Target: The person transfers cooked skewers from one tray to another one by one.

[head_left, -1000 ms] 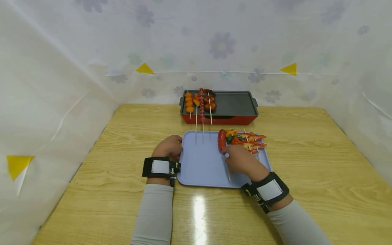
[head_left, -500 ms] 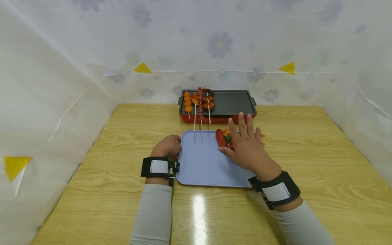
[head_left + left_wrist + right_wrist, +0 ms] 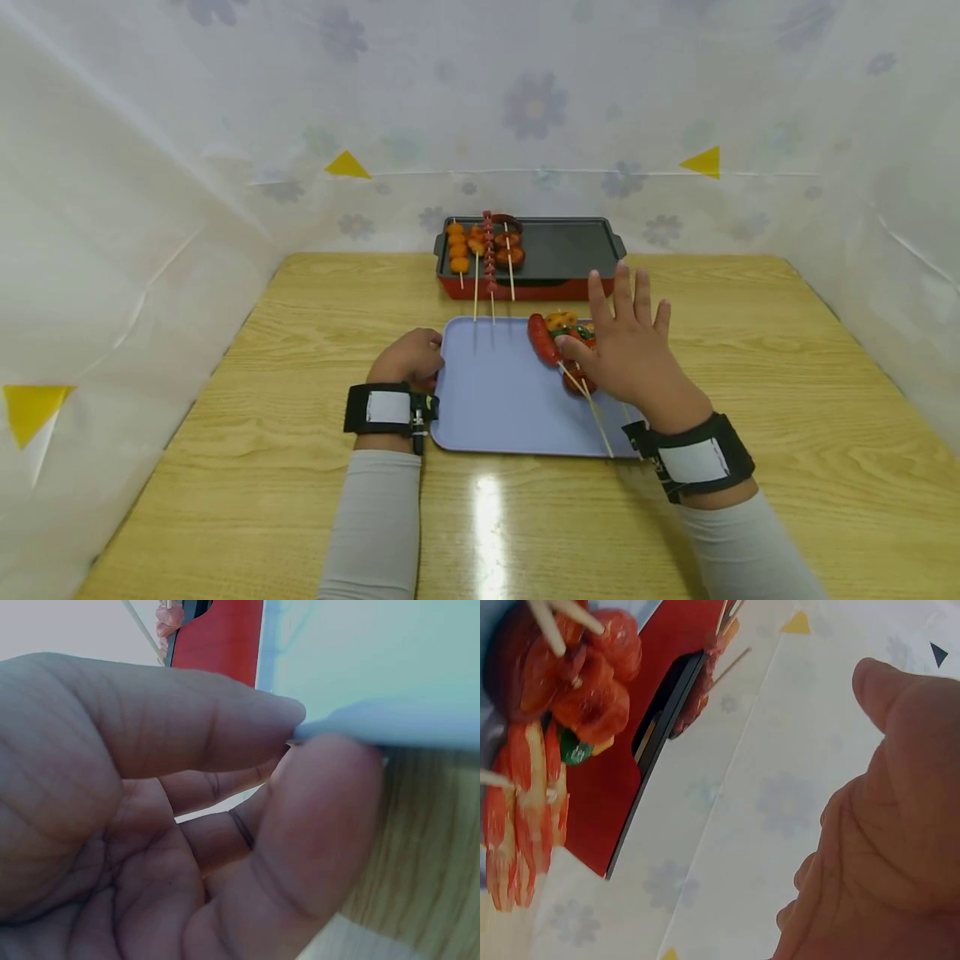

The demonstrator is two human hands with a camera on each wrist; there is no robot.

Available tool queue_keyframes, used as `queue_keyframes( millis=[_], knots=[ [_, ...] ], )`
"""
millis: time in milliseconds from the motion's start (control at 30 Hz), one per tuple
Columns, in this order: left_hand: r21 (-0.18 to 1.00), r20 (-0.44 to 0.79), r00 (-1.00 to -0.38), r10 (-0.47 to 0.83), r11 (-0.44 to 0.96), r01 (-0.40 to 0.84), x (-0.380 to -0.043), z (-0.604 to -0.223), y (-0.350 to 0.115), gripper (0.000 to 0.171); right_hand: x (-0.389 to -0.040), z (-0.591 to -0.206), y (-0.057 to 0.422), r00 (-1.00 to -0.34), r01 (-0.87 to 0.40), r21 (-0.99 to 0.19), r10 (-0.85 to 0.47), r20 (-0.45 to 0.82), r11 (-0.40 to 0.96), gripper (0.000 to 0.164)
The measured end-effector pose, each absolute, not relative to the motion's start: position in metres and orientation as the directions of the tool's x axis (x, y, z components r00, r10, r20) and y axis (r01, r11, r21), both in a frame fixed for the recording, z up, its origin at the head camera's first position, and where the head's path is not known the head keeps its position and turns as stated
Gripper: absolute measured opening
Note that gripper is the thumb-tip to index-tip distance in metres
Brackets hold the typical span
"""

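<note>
My left hand (image 3: 407,360) pinches the left rim of a pale lavender tray (image 3: 487,400). In the left wrist view thumb and finger meet at the tray's blurred edge (image 3: 420,724). Spread and straight, my right hand (image 3: 630,350) hovers over the tray's right side with nothing in it. A red sausage (image 3: 542,339) on a stick lies on the tray, left of that hand. Beside it are red glazed pieces (image 3: 576,379) and yellow slices (image 3: 560,320), partly covered by the hand. Shrimp skewers (image 3: 525,817), hidden in the head view, show in the right wrist view.
Behind the tray stands a red grill with a black plate (image 3: 566,250). Skewers of orange balls (image 3: 459,250), pink pieces (image 3: 490,258) and brown round slices (image 3: 510,254) lie on its left part, sticks overhanging the front. Wooden table (image 3: 300,333); flowered sheeting (image 3: 637,83) surrounds it.
The right hand has let go of the sausage skewer, spread its fingers and moved right and up. The sausage now lies tilted, its stick pointing to the lower right. The left hand stays at the rim.
</note>
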State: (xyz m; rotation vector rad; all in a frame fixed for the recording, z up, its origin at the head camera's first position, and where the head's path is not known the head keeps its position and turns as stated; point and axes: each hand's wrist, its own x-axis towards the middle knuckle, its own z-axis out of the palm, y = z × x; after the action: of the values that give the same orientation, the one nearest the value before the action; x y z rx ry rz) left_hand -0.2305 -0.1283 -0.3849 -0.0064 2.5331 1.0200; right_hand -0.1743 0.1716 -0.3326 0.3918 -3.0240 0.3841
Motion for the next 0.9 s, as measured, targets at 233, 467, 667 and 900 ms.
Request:
queue_keyframes(
  millis=[233,467,667,900],
  knots=[
    [0.668,-0.391,-0.909,0.142,0.723,-0.174,-0.231,-0.384,-0.128,0.054,-0.179,-0.327,0.198,-0.981,-0.192,-0.336,-0.168,0.099,0.922,0.097],
    [0.661,-0.390,-0.911,0.136,0.730,-0.174,-0.231,-0.383,-0.128,0.054,-0.188,-0.328,0.230,-0.995,-0.095,-0.413,-0.103,0.002,0.906,0.101],
    [0.664,-0.394,-0.909,0.135,0.726,-0.180,-0.233,-0.385,-0.128,0.055,-0.192,-0.333,0.248,-0.988,-0.003,-0.411,-0.065,-0.137,0.912,0.104],
    [0.666,-0.396,-0.909,0.132,0.723,-0.185,-0.233,-0.384,-0.127,0.055,-0.191,-0.339,0.257,-0.969,0.049,-0.362,-0.044,-0.245,0.931,0.087]
  ],
)
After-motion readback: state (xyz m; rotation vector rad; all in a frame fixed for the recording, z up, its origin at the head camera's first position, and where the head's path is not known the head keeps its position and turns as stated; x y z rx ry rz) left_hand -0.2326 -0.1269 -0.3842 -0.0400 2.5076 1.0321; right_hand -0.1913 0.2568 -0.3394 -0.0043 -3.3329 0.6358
